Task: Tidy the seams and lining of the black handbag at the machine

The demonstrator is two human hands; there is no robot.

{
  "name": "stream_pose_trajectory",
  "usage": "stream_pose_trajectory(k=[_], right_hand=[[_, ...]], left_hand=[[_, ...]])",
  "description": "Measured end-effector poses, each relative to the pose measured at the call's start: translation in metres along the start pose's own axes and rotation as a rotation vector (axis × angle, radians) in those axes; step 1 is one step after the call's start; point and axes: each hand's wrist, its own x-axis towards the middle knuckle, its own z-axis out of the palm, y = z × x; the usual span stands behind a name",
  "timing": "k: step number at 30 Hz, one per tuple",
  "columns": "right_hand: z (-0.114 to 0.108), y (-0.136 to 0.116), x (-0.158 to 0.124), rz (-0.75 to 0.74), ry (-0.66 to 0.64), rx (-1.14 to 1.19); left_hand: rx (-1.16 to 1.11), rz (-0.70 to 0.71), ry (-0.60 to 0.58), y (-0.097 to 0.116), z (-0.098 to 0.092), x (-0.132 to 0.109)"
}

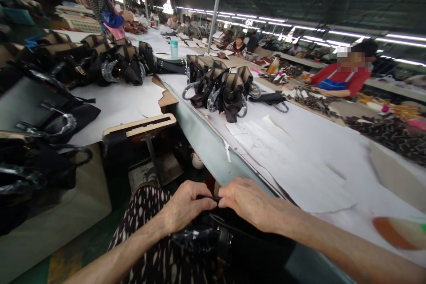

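Observation:
A black handbag (256,244) rests on my lap, against the table's edge. My left hand (188,206) pinches its dark top edge between thumb and fingers. Right beside it, my right hand (244,199) grips the same edge, the two thumbs nearly meeting. Below my hands, a handle wrapped in clear plastic (196,235) and a strap with a metal fitting (223,242) hang on the bag's front. The inside of the bag is hidden from me.
Black bags (229,86) with plastic-wrapped handles stand on the white-covered table (293,155). More bags (116,60) crowd the left tables. A wooden-topped frame (143,125) stands ahead of my knees. A turquoise bottle (174,49) is farther back. Co-workers sit or stand around, one in red sleeves (353,77).

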Motion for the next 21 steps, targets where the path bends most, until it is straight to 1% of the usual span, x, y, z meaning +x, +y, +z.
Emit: stream_pose_trajectory(k=[4, 6, 8, 10, 12, 14, 16, 18, 19, 21], right_hand=[[-0.007, 0.021, -0.026, 0.236, -0.019, 0.089], [-0.006, 0.029, -0.039, 0.311, 0.012, 0.143], [-0.005, 0.034, -0.047, 0.348, 0.037, 0.144], [-0.007, 0.037, -0.048, 0.332, 0.079, 0.097], [-0.015, 0.04, -0.044, 0.269, 0.138, 0.084], [-0.024, 0.044, -0.037, 0.212, 0.216, 0.15], [-0.032, 0.048, -0.03, 0.187, 0.292, 0.244], [-0.034, 0.051, -0.024, 0.189, 0.382, 0.32], [-0.032, 0.052, -0.021, 0.191, 0.423, 0.356], [-0.026, 0.054, -0.019, 0.202, 0.478, 0.438]], left_hand=[[-0.042, -0.111, 0.016, -0.001, 0.001, 0.003], [-0.043, -0.098, 0.014, 0.001, 0.003, 0.005], [-0.032, -0.073, 0.017, 0.008, 0.003, 0.007], [0.018, -0.079, 0.033, 0.021, 0.0, 0.009], [0.121, -0.062, 0.053, 0.039, -0.006, 0.007], [0.258, 0.019, 0.095, 0.058, -0.012, 0.004], [0.397, 0.141, 0.173, 0.073, -0.017, -0.002], [0.515, 0.233, 0.251, 0.081, -0.018, -0.007], [0.566, 0.253, 0.284, 0.083, -0.019, -0.009], [0.656, 0.244, 0.342, 0.084, -0.021, -0.012]])
